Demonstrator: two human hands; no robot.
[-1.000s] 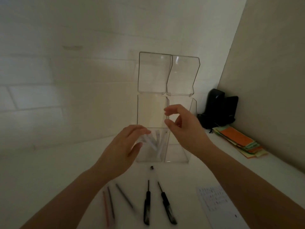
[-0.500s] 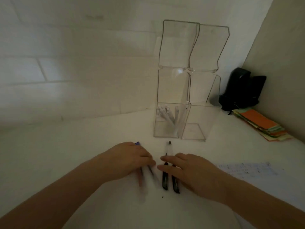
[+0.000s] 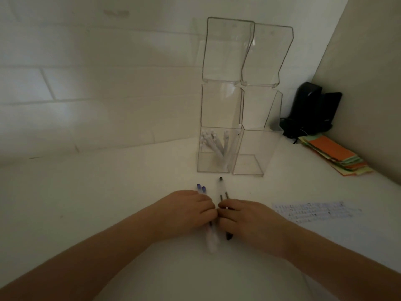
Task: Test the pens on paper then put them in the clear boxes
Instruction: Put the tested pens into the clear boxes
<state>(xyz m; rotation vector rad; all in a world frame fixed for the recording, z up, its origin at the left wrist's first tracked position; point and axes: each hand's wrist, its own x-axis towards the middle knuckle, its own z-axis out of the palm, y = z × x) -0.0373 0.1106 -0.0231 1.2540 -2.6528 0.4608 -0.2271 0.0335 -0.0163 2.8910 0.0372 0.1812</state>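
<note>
Two pens with blue ends [image 3: 200,188] poke out from under my left hand [image 3: 184,211], whose fingers curl over their barrels on the white table. Beside it, my right hand [image 3: 247,220] curls its fingers over two clear pens with black ends [image 3: 221,187]; one black tip shows below the hand. The fingertips of both hands nearly meet. Just behind stand the clear boxes: the lower left one [image 3: 202,164] holds several white pens [image 3: 217,146], and the lower right one [image 3: 249,165] holds nothing. The test paper [image 3: 314,211] with scribbles lies to the right.
More clear boxes [image 3: 227,51] are stacked on top of the lower two, against the white wall. A black device [image 3: 310,109] sits in the right corner with a stack of coloured paper [image 3: 334,155] in front of it. A beige side wall closes off the right.
Both hands came down from the clear boxes to the pens on the table. Their fingers, flat on the pens half a second ago, have curled over them and drawn together.
</note>
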